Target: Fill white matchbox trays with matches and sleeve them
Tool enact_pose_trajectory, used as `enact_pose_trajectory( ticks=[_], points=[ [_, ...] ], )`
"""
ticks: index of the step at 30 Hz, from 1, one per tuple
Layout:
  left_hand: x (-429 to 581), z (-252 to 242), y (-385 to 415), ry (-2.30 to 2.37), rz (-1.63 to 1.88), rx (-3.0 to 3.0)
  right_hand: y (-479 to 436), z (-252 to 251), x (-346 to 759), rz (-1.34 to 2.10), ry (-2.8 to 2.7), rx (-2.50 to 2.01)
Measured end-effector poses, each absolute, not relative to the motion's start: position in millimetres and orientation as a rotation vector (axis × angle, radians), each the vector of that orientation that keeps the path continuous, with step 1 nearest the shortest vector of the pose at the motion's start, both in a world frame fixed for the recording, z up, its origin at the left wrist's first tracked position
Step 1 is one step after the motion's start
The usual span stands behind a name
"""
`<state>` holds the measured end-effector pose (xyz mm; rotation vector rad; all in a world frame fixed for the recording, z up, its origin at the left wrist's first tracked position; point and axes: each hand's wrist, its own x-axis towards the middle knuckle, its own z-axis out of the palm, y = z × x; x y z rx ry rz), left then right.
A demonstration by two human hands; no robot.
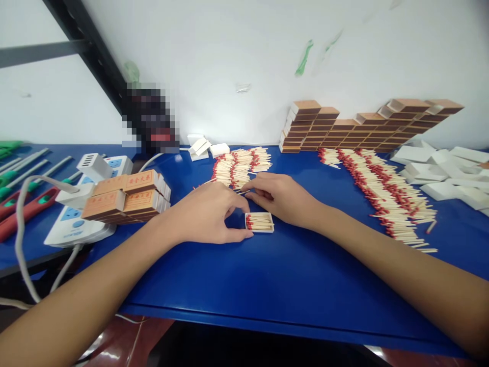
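A small white matchbox tray (260, 223) filled with red-tipped matches lies on the blue table (267, 275). My left hand (208, 214) curls around the tray's left end, thumb and fingers touching it. My right hand (280, 196) rests just behind the tray, fingers pinched on a few matches at the edge of a loose match pile (240, 165).
A long heap of matches (385, 188) runs along the right. Stacked brown matchbox sleeves (362, 127) line the wall. Empty white trays (446, 173) lie far right. Filled orange matchboxes (126, 196) sit on a white power strip (72, 219) at left, beside red-handled tools (23, 209).
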<state>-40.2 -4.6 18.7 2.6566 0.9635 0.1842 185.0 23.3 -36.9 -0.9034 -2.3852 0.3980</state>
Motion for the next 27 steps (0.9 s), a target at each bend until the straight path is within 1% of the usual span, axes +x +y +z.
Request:
enact_pose_trajectory(
  ticks=[10,16,20,27],
  points=[
    [-39.7,19.6,-4.5,0.996,0.165,2.635,24.5,-32.3,182.3,0.454,-2.377,-1.117],
    [-40.0,18.3,-3.1,1.007,0.171,2.642,21.6,-28.1,184.1,0.418,-2.435,-1.218],
    [-40.1,17.5,-1.2,1.045,0.163,2.665,20.9,-23.1,193.8,0.402,-2.421,-1.204],
    [-40.8,14.5,2.7,1.175,0.225,2.698,16.5,-8.5,215.7,0.271,-2.346,-1.172]
  ],
)
